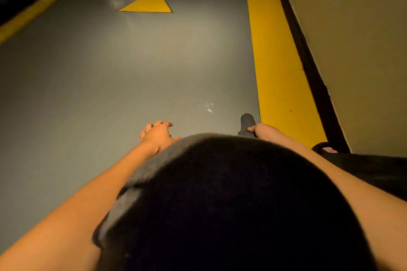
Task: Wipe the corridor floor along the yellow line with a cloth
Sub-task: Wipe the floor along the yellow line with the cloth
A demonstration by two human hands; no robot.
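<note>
A wide yellow line (275, 55) runs along the grey corridor floor (132, 72) on the right, beside a black skirting strip. My right hand (265, 131) grips a dark grey cloth (247, 124) that hangs just left of the yellow line, partly hidden behind my dark shirt. My left hand (156, 133) hangs over the grey floor with fingers loosely curled and holds nothing.
A yellow triangle (149, 3) is painted on the floor ahead. A second yellow line (39, 6) runs along the left edge. A beige wall (356, 39) rises on the right. Small wet glints (209, 106) shine near the cloth. A sandalled foot (328, 149) shows at right.
</note>
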